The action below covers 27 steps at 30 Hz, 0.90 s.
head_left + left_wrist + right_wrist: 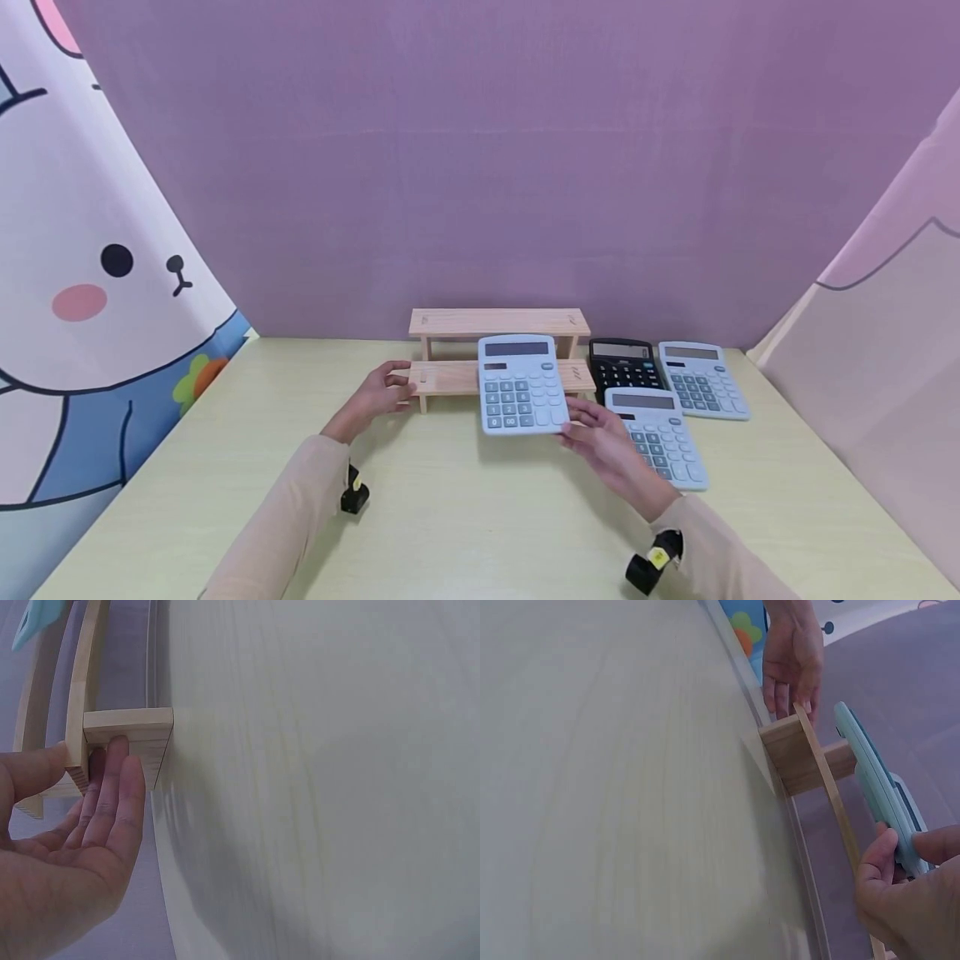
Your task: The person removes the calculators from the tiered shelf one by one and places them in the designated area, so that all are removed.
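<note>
A light-blue calculator (522, 385) is held up by its lower right corner in my right hand (603, 446), in front of a two-step wooden rack (450, 379). In the right wrist view the thumb and fingers pinch the calculator (877, 787) from both faces, just above the rack's lower board. My left hand (378, 393) grips the left end of that lower board. Seen from the left wrist, its thumb lies on the board's upper face and its fingers (109, 795) reach underneath, beside the rack's leg (127, 720). The calculator covers part of both boards.
Right of the rack lie a black calculator (622, 367), a light-blue calculator (705, 379) and, nearer, another light-blue one (660, 442), partly behind my right hand. They rest on a pale wood-grain table (465, 517). A purple backdrop (495, 167) stands behind the rack.
</note>
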Available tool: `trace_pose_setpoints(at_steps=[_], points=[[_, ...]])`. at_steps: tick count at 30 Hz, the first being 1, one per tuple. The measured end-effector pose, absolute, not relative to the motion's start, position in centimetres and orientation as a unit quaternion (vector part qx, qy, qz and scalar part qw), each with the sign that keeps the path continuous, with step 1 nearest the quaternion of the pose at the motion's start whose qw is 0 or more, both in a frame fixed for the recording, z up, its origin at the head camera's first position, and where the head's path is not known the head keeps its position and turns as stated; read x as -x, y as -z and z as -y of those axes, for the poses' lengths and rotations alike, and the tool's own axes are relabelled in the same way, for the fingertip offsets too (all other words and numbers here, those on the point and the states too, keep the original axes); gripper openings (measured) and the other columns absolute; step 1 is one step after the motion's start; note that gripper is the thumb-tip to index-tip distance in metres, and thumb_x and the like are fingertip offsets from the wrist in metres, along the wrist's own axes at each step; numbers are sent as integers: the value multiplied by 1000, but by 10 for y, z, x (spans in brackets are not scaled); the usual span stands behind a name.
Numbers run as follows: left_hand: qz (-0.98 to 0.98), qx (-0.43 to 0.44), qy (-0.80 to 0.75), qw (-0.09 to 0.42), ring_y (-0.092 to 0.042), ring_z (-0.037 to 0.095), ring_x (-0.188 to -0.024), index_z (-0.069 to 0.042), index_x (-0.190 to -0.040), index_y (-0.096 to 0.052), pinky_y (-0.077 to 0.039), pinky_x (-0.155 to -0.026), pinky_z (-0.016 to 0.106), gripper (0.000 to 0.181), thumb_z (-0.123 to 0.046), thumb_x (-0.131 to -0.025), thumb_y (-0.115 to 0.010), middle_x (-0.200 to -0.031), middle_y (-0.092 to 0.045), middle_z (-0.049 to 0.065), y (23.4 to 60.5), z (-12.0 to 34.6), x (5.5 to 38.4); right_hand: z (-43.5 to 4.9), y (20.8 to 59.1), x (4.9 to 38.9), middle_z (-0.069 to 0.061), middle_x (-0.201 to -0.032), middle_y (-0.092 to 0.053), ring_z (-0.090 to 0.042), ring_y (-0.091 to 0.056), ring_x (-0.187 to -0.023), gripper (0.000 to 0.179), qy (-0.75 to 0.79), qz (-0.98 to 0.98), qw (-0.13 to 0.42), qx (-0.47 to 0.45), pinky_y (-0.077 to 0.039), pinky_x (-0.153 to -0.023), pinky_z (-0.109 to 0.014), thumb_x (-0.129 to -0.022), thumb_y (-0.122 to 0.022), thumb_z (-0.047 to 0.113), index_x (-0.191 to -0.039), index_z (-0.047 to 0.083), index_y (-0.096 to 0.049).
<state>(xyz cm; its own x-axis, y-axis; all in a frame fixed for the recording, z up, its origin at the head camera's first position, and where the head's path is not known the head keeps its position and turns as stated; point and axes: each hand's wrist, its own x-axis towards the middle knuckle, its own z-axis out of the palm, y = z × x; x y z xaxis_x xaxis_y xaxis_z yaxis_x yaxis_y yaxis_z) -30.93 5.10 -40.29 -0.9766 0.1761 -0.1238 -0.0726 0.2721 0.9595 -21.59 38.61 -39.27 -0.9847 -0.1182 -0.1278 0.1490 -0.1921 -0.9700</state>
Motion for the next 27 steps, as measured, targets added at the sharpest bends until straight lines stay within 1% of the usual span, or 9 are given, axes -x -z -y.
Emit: trace_pose_setpoints(at_steps=[5, 10, 15, 21, 27], points=[[-790, -38, -602, 105, -63, 25, -94, 0, -137, -29, -54, -85, 39, 50, -4, -92, -50, -120, -47, 25, 402, -51, 308, -398, 393, 214, -3, -102, -56, -13, -60, -88, 58, 772, -629, 92, -17, -52, -89, -30, -82, -48, -13, -136, -5, -28], [-790, -39, -603, 105, -63, 25, -93, 0, -137, -29, -54, -85, 40, 50, -3, -91, -51, -118, -48, 24, 401, -52, 307, -411, 394, 210, -2, -102, -56, -11, -60, -88, 59, 764, -639, 88, -2, -52, -88, -29, -84, -48, -12, -137, -8, -24], [-792, -37, -600, 104, -63, 25, -93, 0, -137, -30, -55, -83, 39, 51, -3, -91, -51, -117, -49, 23, 400, -54, 306, -425, 393, 205, -1, -104, -54, -10, -59, -90, 59, 754, -650, 92, 1, -51, -91, -30, -85, -47, -9, -138, -7, -22], [-793, -34, -599, 103, -62, 31, -99, 0, -137, -30, -54, -86, 41, 49, -3, -92, -50, -119, -48, 25, 400, -54, 307, -441, 391, 199, 0, -104, -55, -9, -58, -90, 58, 747, -658, 95, 8, -51, -89, -28, -87, -47, -7, -138, -9, -19], [-800, -25, -591, 103, -62, 27, -97, -2, -137, -30, -54, -86, 40, 49, -4, -92, -50, -120, -48, 24, 401, -52, 309, -458, 392, 194, 3, -103, -56, -7, -58, -89, 60, 753, -650, 102, 20, -52, -85, -22, -87, -49, -6, -137, -9, -17]])
